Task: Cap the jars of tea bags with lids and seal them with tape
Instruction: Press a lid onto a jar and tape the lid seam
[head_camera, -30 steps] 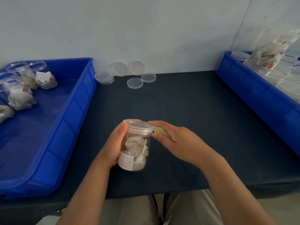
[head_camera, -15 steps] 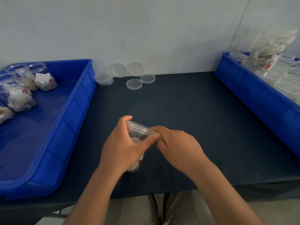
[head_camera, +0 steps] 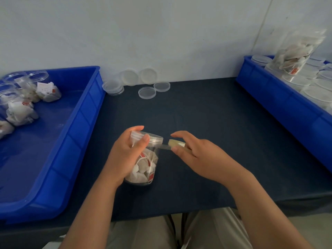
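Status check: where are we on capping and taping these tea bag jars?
Done: the right bin holds capped jars, and the jar on the table already wears its lid. In hand: the left hand grips that jar; the right hand holds the roll, a tape strip stretched to the lid's rim. Left: finish this seal, then the open-looking jars in the left bin; spare lids lie ready.

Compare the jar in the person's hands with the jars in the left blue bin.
The held jar is lidded; the bin jars are open-topped. A tape strip runs from the roll in the right hand to the held jar, which the left hand grips; the bin jars sit untouched. Both are clear and hold tea bags.
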A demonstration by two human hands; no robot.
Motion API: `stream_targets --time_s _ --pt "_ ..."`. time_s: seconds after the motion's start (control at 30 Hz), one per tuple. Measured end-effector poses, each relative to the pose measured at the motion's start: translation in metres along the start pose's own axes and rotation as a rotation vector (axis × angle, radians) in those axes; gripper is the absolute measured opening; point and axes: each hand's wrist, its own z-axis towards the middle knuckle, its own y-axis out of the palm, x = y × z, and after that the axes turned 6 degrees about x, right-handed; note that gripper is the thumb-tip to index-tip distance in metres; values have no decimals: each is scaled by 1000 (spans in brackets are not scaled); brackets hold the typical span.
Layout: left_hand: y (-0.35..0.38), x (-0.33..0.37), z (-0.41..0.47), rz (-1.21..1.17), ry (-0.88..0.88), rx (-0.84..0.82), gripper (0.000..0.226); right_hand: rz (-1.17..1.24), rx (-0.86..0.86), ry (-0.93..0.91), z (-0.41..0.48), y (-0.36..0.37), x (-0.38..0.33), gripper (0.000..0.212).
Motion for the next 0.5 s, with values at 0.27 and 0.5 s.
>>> stream_targets --time_s 0.27,0.5 --pt "-4 -25 0 -409 -169 -126 93 26 12 13 16 7 -3 54" --pt "9 -30 -2 -471 -129 -218 105 70 51 -11 9 15 -17 47"
